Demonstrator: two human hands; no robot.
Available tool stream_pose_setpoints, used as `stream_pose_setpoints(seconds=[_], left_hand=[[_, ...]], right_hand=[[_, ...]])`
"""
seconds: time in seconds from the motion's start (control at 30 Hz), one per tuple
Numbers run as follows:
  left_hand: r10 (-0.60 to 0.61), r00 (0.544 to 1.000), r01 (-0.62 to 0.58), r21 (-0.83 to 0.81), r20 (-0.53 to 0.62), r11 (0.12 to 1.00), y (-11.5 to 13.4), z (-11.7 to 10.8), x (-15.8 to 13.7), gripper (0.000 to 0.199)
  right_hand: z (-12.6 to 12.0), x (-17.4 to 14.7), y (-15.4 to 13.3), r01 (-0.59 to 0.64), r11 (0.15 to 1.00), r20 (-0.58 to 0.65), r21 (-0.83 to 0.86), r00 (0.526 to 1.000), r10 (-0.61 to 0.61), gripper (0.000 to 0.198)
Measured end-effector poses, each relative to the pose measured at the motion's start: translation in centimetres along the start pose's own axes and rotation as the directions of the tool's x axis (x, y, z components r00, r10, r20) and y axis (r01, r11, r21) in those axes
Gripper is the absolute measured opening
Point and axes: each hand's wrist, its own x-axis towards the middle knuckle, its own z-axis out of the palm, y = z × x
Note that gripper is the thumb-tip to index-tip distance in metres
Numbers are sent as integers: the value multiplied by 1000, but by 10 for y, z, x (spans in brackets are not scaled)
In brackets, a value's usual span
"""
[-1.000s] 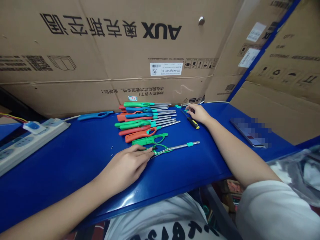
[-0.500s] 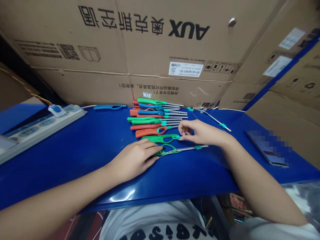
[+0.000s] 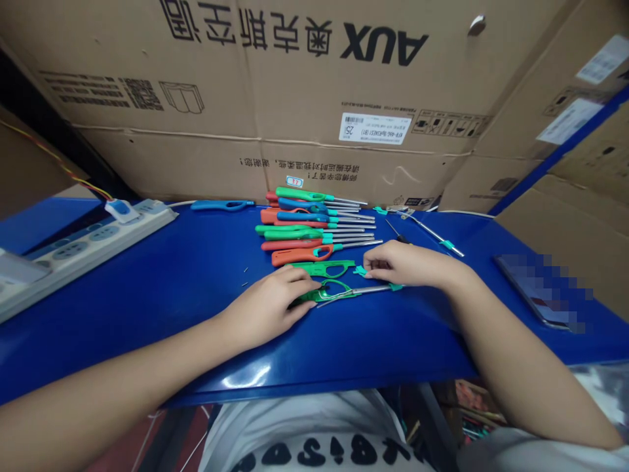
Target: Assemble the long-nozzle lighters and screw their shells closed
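Note:
My left hand (image 3: pixel 275 298) is closed over the handle end of an opened green lighter casing (image 3: pixel 339 286), pressed down on the table. Thin wires and a metal lighter tube (image 3: pixel 372 290) with a teal collar (image 3: pixel 396 287) lie along that casing. Just behind it rests another green casing half (image 3: pixel 336 269), partly covered by my left fingers. My right hand (image 3: pixel 390 261) pinches a small teal plastic piece (image 3: pixel 360 270) just off that half's right tip. Behind, assembled long-nosed lighters (image 3: pixel 297 254) in orange, red, green and blue lie in a row.
A screwdriver (image 3: pixel 401 238) lies behind my right hand, near another metal tube (image 3: pixel 432 234). A blue handle (image 3: pixel 222 205) lies at the back. On the left is a power strip (image 3: pixel 88 244); a phone (image 3: pixel 533 292) lies right. Cardboard (image 3: pixel 295 98) walls the back.
The teal piece in my right hand has shifted slightly right, leaving a small gap from the green half's tip. My left hand stays on the casing. The whole view has shifted a little.

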Motion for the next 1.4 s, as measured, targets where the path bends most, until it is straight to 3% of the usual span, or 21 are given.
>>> stream_pose_setpoints(seconds=[0.2, 0.33, 0.47, 0.67, 0.9, 1.4], left_hand=[[-21, 1000, 21, -45, 8, 999, 2, -2, -1, 27], [-54, 998, 54, -77, 15, 996, 5, -3, -1, 24], [-85, 996, 86, -83, 26, 993, 7, -5, 0, 23], [-118, 992, 120, -83, 34, 989, 7, -6, 0, 22], [-140, 990, 142, -99, 27, 985, 7, -5, 0, 19], [-178, 983, 181, -94, 40, 979, 11, -6, 0, 26]], right_hand=[[6, 0, -18, 182, 981, -83, 68, 981, -176, 12], [22, 6, -31, 257, 966, -89, 0, 963, -256, 11], [34, 12, -37, 269, 960, -117, -83, 954, -277, 13], [38, 16, -38, 318, 947, -128, -36, 939, -320, 12], [46, 20, -37, 361, 926, -148, -114, 915, -375, 13], [46, 18, -41, 410, 896, -118, -170, 894, -432, 18]])
